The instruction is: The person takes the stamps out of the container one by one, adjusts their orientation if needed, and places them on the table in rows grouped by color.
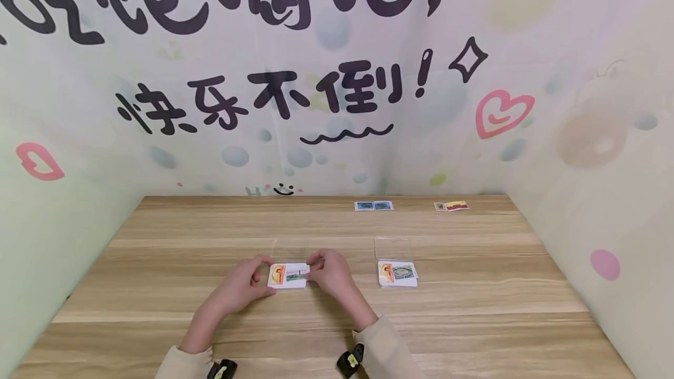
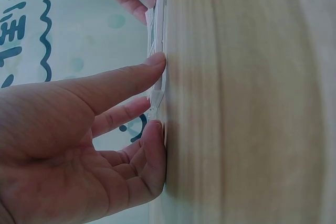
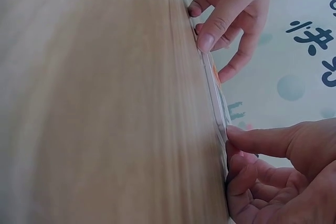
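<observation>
A stack of white cards with a pair of printed stamps (image 1: 286, 274) on top sits in a shallow clear plastic case (image 1: 289, 248), its lid folded back. My left hand (image 1: 239, 286) grips the left end of the case, thumb at the near corner and fingers at the far one. At the opposite end my right hand (image 1: 333, 274) pinches the right edge of the top stamps between thumb and fingers. In the left wrist view, the left thumb (image 2: 155, 60) lies against the stack's side. The right thumb (image 3: 237, 136) touches the edge in the right wrist view.
To the right lies a second open clear case (image 1: 392, 248) with a stack topped by stamps (image 1: 397, 274). Near the back edge are two blue stamps (image 1: 374, 206) and a small stamp beside a red-and-yellow one (image 1: 457, 206). A printed cloth wall (image 1: 337, 162) borders the wooden table (image 1: 474, 320).
</observation>
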Available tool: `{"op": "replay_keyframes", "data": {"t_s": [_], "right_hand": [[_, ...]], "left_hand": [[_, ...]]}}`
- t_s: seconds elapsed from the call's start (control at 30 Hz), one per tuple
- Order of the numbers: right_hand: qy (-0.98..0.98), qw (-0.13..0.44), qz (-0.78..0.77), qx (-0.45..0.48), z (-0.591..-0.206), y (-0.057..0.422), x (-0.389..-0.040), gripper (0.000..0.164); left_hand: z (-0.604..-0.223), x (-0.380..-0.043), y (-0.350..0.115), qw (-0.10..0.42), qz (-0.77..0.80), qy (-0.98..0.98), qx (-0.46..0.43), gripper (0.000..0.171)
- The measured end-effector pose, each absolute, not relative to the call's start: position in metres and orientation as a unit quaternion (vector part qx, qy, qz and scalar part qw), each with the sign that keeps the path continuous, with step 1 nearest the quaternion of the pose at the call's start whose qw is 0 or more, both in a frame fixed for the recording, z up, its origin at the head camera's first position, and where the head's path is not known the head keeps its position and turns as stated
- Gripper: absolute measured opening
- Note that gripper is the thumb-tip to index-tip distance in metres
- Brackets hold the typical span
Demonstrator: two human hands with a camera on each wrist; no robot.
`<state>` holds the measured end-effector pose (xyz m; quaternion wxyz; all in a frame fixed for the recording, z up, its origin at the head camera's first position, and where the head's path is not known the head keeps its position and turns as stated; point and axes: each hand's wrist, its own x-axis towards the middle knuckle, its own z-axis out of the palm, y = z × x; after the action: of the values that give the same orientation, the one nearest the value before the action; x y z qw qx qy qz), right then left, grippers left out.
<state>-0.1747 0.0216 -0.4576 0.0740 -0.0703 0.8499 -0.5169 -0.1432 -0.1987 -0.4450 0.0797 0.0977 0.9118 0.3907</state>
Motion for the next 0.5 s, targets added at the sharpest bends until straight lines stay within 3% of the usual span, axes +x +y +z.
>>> {"op": "replay_keyframes", "data": {"t_s": [0.5], "right_hand": [[0.846,0.079,-0.522,-0.077,-0.459,0.0234,-0.175,0.012]], "left_hand": [[-0.4471,-0.144,-0.1993,0.074,0.389,0.912,0.105,0.053]]}}
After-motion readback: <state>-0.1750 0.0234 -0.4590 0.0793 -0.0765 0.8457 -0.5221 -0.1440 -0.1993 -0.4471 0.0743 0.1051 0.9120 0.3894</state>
